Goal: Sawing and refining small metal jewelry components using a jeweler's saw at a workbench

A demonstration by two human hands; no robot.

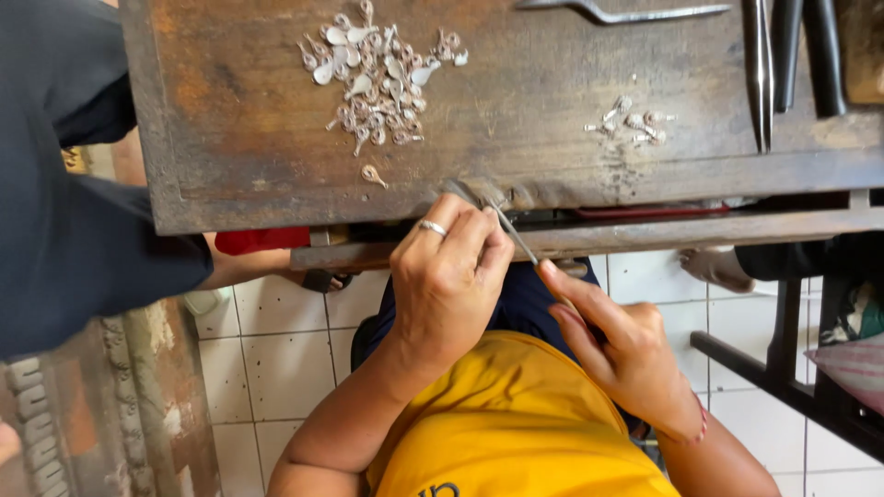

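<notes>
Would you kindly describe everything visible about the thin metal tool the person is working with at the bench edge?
The thin metal tool is a slim, straight, grey rod, perhaps a needle file. It slants from the worn front edge of the wooden bench down to the right hand, whose fingers grip its lower end, hiding any handle. Its upper tip meets the left hand by the fingertips, which are pressed to the bench edge; whatever they pinch there cannot be seen.
</notes>
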